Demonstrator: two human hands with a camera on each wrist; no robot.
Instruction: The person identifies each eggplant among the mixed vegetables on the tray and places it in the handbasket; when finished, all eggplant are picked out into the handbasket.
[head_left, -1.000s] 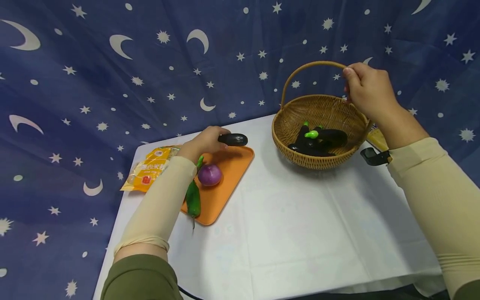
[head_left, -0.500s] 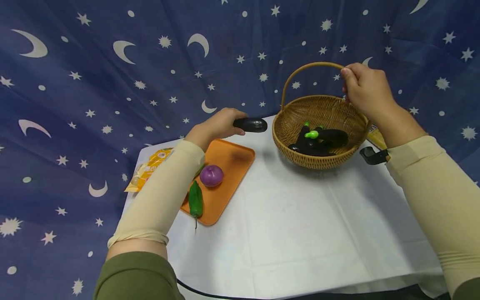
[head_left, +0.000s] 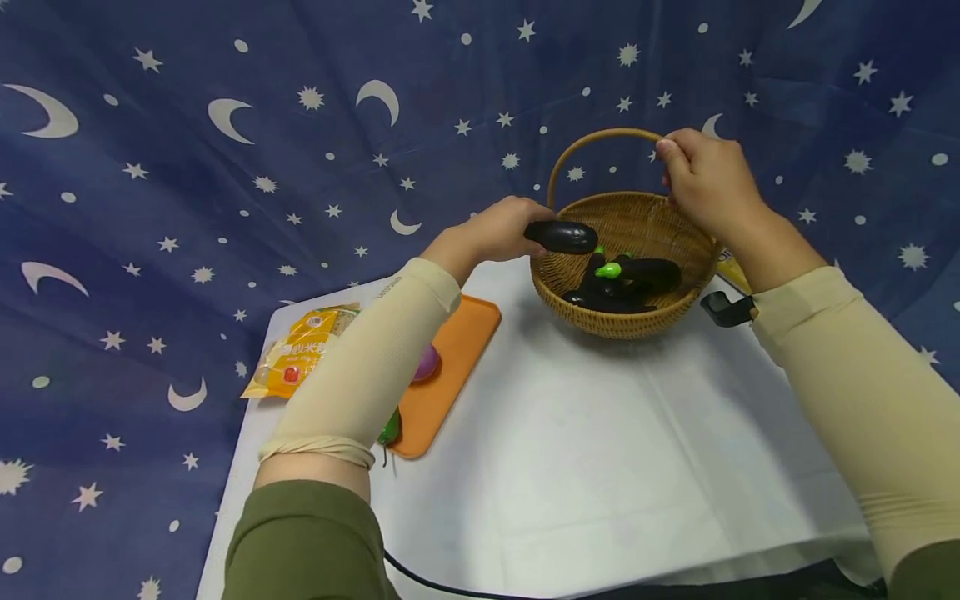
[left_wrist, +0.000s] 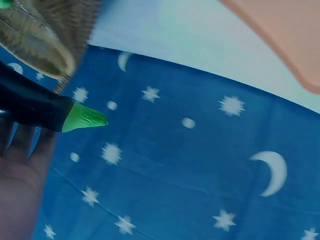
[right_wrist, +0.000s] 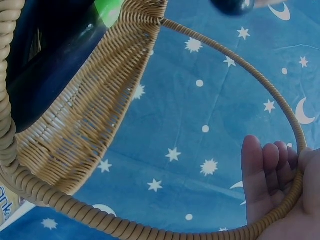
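My left hand (head_left: 504,229) grips a dark eggplant (head_left: 566,237) at the left rim of the wicker basket (head_left: 626,325); in the head view the eggplant's rounded end overlaps the basket's opening. Its green stem end (left_wrist: 82,118) shows in the left wrist view, beside my fingers (left_wrist: 42,155). With my right hand (head_left: 708,179) I hold the basket's arched handle (head_left: 600,136) near its right side. Several eggplants (head_left: 652,273) with bright green tops lie inside the basket. The right wrist view shows my thumb and fingers around the handle (right_wrist: 277,92).
An orange tray (head_left: 457,358) on the white table (head_left: 555,467) bears a purple onion (head_left: 426,363) and a green pepper (head_left: 390,429), partly hidden by my left arm. A yellow food bag (head_left: 300,346) lies behind that arm. Another yellow packet (head_left: 731,271) sits right of the basket.
My left hand has carried the eggplant from over the orange tray rightward to the basket's left rim. My right hand keeps its hold on the handle. The head view has shifted slightly.
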